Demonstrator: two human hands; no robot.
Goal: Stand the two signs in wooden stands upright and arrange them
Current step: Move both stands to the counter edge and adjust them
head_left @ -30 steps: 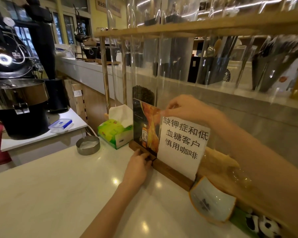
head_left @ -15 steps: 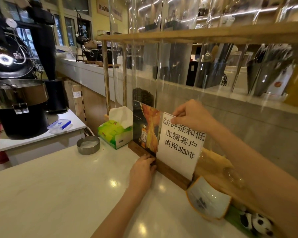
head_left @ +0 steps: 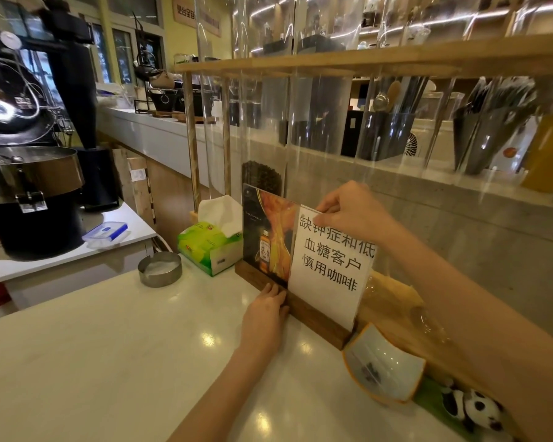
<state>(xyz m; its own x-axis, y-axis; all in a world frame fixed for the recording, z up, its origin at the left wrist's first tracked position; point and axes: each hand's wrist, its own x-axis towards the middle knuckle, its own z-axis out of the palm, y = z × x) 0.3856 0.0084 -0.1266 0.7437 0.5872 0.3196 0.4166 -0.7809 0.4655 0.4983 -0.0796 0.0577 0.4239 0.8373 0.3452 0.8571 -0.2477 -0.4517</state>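
Two signs stand upright side by side at the back of the white counter (head_left: 109,362). The left one is a dark and orange bottle advert (head_left: 265,237) in a wooden stand (head_left: 253,277). The right one is a white sign with black characters (head_left: 328,269) in a longer wooden stand (head_left: 320,320); it overlaps the advert's right edge. My right hand (head_left: 348,212) pinches the white sign's top edge. My left hand (head_left: 265,311) rests on the counter with its fingertips against the wooden bases where the two stands meet.
A green tissue box (head_left: 208,247) and a round metal ashtray (head_left: 159,268) sit left of the signs. A white and orange dish (head_left: 380,368) and a panda toy (head_left: 473,409) lie to the right. A clear screen on a wooden frame (head_left: 300,63) rises right behind. A roasting machine (head_left: 29,199) stands at left.
My right hand slid slightly right along the white sign's top edge and the sign now stands a little straighter. My left hand stays at the wooden bases.
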